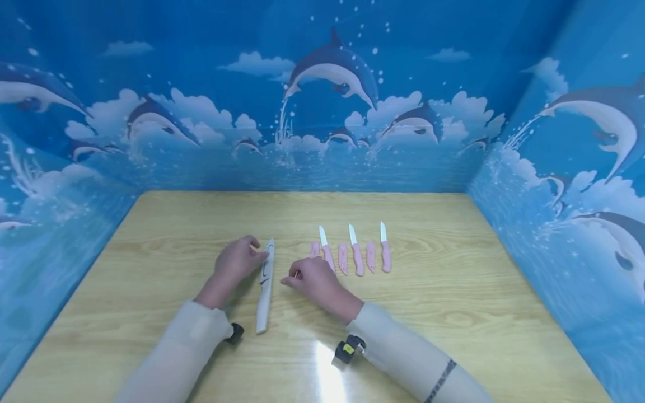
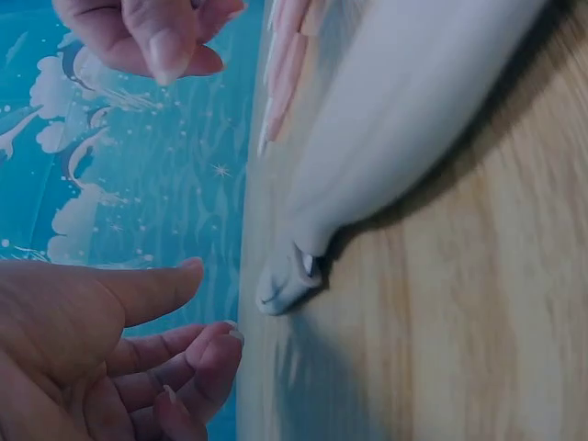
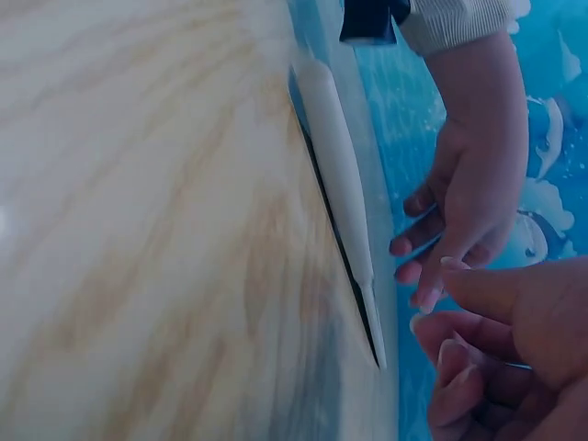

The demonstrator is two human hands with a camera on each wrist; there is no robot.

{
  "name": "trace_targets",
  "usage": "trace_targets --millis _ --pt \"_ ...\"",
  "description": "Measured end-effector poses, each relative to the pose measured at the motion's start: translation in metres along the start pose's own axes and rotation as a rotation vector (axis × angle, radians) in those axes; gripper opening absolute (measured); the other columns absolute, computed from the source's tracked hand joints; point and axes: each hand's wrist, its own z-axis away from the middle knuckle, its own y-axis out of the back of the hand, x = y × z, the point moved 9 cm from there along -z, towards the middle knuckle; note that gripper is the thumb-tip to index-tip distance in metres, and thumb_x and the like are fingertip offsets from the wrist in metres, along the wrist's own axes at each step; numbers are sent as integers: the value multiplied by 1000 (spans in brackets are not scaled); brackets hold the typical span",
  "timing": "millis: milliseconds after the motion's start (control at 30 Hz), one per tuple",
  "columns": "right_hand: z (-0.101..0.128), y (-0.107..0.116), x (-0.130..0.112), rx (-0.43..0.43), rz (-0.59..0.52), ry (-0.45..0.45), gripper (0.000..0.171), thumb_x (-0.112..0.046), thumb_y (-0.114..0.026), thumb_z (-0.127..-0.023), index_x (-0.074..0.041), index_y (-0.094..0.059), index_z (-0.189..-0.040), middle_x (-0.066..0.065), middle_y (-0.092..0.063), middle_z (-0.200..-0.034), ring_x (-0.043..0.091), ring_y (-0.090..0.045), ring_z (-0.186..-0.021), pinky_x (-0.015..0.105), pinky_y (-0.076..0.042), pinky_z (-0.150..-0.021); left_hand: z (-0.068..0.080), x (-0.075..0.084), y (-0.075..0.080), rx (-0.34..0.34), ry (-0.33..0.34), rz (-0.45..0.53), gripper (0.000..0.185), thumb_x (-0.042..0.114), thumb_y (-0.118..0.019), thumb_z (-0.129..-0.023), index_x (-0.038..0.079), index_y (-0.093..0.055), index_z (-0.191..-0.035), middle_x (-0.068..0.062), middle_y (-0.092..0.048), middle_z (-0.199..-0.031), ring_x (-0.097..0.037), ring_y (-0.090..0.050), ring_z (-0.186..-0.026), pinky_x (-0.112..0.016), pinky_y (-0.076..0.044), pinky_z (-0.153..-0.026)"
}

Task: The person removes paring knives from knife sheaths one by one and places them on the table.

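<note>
As white knife (image 1: 265,285) lies w/ long axis near-to-far, it is flanked: left hand (image 1: 237,262) fingertips touching, loosely curled; right hand (image 1: 312,279) relaxed, just right, gripping nothing.

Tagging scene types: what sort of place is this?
Likely a staged tabletop recording booth, not a kitchen: a bare wooden table, dolphin-print backdrop walls on three sides, and pink-handled knives laid out in a neat row.
</note>
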Motion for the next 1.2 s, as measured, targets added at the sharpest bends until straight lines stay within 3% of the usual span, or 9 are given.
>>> trace_targets --millis 233,433,600,833,1033,1200 --pt "-3 -19 -12 -36 -3 -38 26 -32 -73 -87 -13 -70 -70 -9 -58 -57 0 -46 -48 13 -41 -46 -3 -9 -6 -29 35 -45 46 37 -69 -89 0 -62 -115 -14 -69 -104 -25 -62 -82 -37 -51 -71" --pt "-6 -36 -21 -73 30 -66 40 -44 -69 -88 -18 -61 -59 -12 -45 -47 2 -38 -41 16 -34 -38 -3 -10 -6 -13 18 -61 46 38 -72 -87 -1 -64 -111 -16 -68 -103 -29 -62 -88 -42 -52 -74" --pt "-6 -48 -24 -102 87 -56 49 -54 -66 -86 -21 -48 -55 -11 -37 -44 3 -34 -39 20 -32 -35 -1 -11 -12 -45 11 -41 43 40 -72 -86 0 -67 -103 -12 -69 -95 -24 -61 -78 -36 -50 -66" --pt "-6 -52 -23 -141 129 -91 50 -56 -69 -84 -20 -45 -57 -9 -39 -46 5 -37 -40 21 -34 -35 -4 -13 -18 -55 39 -55 33 38 -74 -85 6 -72 -95 -7 -69 -89 -19 -58 -70 -29 -45 -59" --pt "-7 -54 -14 -152 39 -167 52 -52 -73 -81 -18 -44 -54 -10 -37 -45 5 -35 -40 20 -31 -35 -7 -12 -25 -93 33 -9 26 35 -74 -85 9 -74 -83 -2 -68 -77 -15 -54 -64 -25 -42 -56" --pt "-5 -58 -1 -151 -132 -263 55 -47 -78 -77 -18 -42 -48 -12 -33 -41 4 -30 -37 18 -23 -34 -9 -13 -31 -140 32 75 31 33 -72 -87 10 -67 -67 2 -54 -57 -11 -45 -53 -22 -38 -51"
